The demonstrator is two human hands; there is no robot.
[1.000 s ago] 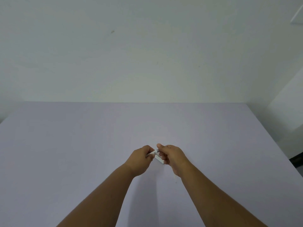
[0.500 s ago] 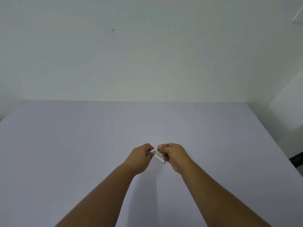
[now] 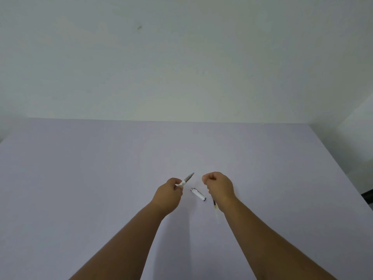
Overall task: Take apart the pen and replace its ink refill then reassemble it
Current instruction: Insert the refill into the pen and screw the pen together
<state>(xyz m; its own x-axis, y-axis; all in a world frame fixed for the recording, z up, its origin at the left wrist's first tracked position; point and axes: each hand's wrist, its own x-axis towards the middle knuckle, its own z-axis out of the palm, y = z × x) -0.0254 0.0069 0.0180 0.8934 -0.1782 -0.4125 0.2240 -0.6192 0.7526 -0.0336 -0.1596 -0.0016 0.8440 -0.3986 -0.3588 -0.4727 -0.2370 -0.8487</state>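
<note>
My left hand (image 3: pixel 168 196) grips a pen body (image 3: pixel 186 179) whose white part sits at my fingertips, with its grey pointed tip aimed up and to the right. My right hand (image 3: pixel 219 185) is a closed fist a little to the right of the tip, apart from it, and nothing shows in it. Between my hands a short white pen piece (image 3: pixel 198 194) with silver ends lies on the table. A thin ink refill (image 3: pixel 216 211), dark and yellow then clear, lies on the table partly under my right wrist.
The pale lilac table (image 3: pixel 101 178) spreads wide around my hands and ends at a plain white wall at the back. Its right edge runs diagonally down to the right, with a dark object (image 3: pixel 367 196) beyond it.
My hands were joined over the pen and have pulled apart. The left hand keeps the tipped pen body, and the short white piece and the refill now show on the table.
</note>
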